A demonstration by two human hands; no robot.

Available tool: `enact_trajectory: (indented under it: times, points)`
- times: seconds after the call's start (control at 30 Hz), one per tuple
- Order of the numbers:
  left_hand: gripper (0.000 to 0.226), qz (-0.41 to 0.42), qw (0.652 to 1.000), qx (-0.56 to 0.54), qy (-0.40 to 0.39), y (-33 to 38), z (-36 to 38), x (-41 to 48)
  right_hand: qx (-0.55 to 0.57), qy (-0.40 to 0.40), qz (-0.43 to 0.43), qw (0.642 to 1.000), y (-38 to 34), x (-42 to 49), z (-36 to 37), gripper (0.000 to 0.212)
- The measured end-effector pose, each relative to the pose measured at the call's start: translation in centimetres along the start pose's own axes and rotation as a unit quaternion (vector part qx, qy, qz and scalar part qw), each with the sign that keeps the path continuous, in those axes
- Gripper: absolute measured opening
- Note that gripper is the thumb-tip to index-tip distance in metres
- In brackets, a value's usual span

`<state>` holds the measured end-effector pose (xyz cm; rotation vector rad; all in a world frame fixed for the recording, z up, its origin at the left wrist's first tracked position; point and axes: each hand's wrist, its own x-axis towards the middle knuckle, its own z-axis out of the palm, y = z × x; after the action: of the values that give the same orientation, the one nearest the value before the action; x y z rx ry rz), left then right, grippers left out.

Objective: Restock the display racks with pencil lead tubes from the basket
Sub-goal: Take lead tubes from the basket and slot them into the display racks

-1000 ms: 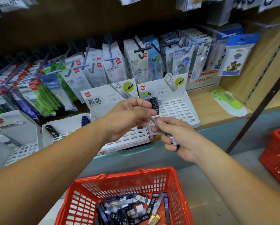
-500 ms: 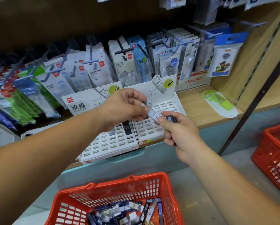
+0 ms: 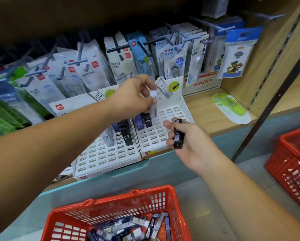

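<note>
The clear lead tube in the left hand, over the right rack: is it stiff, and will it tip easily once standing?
Probably stiff: the clear tube is straight though the left hand pinches only its upper part. Likely light, held by fingertips. Once slotted it should stand, as the standing tubes in the rack do.

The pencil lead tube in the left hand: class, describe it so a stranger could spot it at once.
Find the right-hand white display rack on the wooden shelf. Above its back rows the left hand pinches a pencil lead tube upright. It is pale and clear, unlike the dark tube in the right hand.
</note>
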<state>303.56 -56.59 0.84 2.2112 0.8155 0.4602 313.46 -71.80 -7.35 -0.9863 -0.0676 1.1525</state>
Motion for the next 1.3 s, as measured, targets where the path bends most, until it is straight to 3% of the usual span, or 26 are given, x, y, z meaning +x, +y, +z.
enact_trajectory:
  times: [0.17,0.3,0.43,0.6,0.93,1.07,1.2,1.3]
  points:
    - [0.007,0.038,0.996,0.078,0.034,-2.0,2.0,1.2,-0.085,-0.006,-0.019,0.996,0.4,-0.5,-0.1,0.016]
    - [0.014,0.037,0.991,0.086,0.1,-4.3,2.9,1.1,-0.127,0.015,-0.032,0.991,0.9,-0.3,-0.5,0.013]
    - [0.014,0.041,0.99,0.068,0.113,-4.0,2.5,1.5,-0.129,0.018,-0.027,0.991,1.4,-0.1,-0.7,0.012]
    - [0.02,0.045,0.981,0.169,0.078,-3.4,2.6,1.9,-0.148,0.02,-0.054,0.987,1.5,0.0,-0.9,0.012]
    - [0.012,0.069,0.97,0.227,0.06,-3.8,2.6,2.3,-0.146,0.044,-0.058,0.987,1.5,0.0,-1.4,0.016]
    - [0.021,0.058,0.958,0.279,-0.017,-3.0,2.8,2.2,-0.166,0.05,-0.075,0.982,1.4,0.0,-1.3,0.012]
    - [0.033,0.171,0.943,0.285,-0.008,-2.8,2.6,0.7,-0.172,0.042,-0.085,0.98,1.2,-0.3,-0.8,0.007]
    - [0.037,0.259,0.931,0.252,-0.053,-2.6,2.1,-1.7,-0.144,0.022,-0.069,0.987,1.0,-0.7,-0.1,0.006]
